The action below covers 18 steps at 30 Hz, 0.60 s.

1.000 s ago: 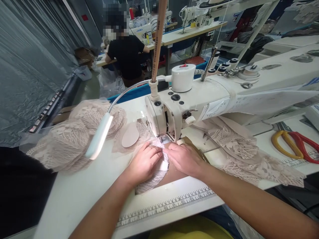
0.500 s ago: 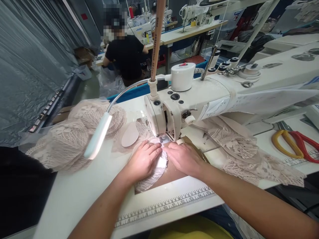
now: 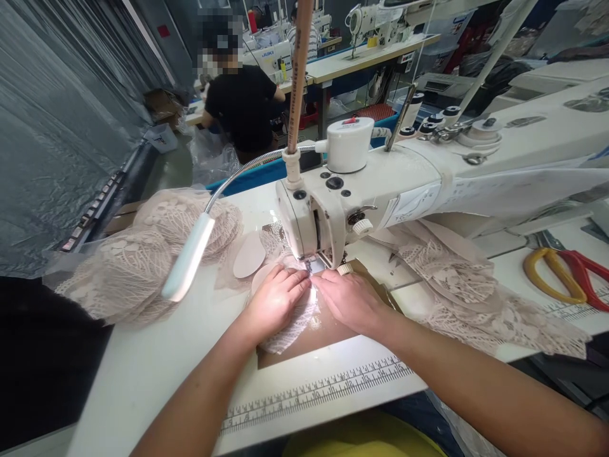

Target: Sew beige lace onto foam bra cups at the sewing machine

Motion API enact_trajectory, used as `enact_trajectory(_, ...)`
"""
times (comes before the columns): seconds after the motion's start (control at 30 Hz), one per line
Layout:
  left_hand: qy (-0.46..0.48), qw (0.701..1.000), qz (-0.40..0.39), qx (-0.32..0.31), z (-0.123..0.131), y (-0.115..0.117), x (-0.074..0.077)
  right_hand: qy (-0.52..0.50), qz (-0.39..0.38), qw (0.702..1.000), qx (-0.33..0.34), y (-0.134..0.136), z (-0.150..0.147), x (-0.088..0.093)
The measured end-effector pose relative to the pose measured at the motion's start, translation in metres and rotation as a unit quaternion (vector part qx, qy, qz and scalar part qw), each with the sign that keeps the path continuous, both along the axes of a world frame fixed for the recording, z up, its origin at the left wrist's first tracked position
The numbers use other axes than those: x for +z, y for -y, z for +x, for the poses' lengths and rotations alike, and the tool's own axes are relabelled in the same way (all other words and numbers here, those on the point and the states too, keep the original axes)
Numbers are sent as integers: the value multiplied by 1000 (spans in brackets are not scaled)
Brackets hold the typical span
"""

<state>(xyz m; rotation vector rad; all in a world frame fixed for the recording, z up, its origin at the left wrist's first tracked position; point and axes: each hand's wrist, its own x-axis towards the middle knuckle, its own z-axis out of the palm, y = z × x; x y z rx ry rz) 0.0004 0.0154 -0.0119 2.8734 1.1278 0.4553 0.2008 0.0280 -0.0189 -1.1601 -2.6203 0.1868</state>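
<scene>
A beige lace piece lies on the bed of a white sewing machine, its far end under the needle area. My left hand rests on the lace with fingers stretched flat toward the needle. My right hand presses flat on the other side, fingertips nearly meeting the left hand's just in front of the presser foot. A finished stretch of the piece pokes out behind the needle.
A heap of lace pieces lies at the left under a gooseneck lamp, more lace at the right. Yellow and red scissors lie far right. A ruler strip runs along the table's front edge. A person in black sits behind.
Both hands have slid forward toward the needle, and the lace piece has fed further under the machine; less of it shows in front of my hands.
</scene>
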Motion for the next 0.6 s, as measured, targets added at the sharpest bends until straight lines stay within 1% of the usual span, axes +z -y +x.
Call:
enact_trajectory(0.2, 14, 1000, -3, 3, -2, -3, -5, -2, -2, 1000, -7, -1, 0, -1)
enact_trajectory(0.43, 24, 999, -21, 7, -4, -3, -3, -12, 8, 1000, -2, -2, 1, -2)
enact_trajectory(0.6, 19, 999, -15, 27, -4, -4, -4, -1, -3, 1000, 0, -2, 0, 1)
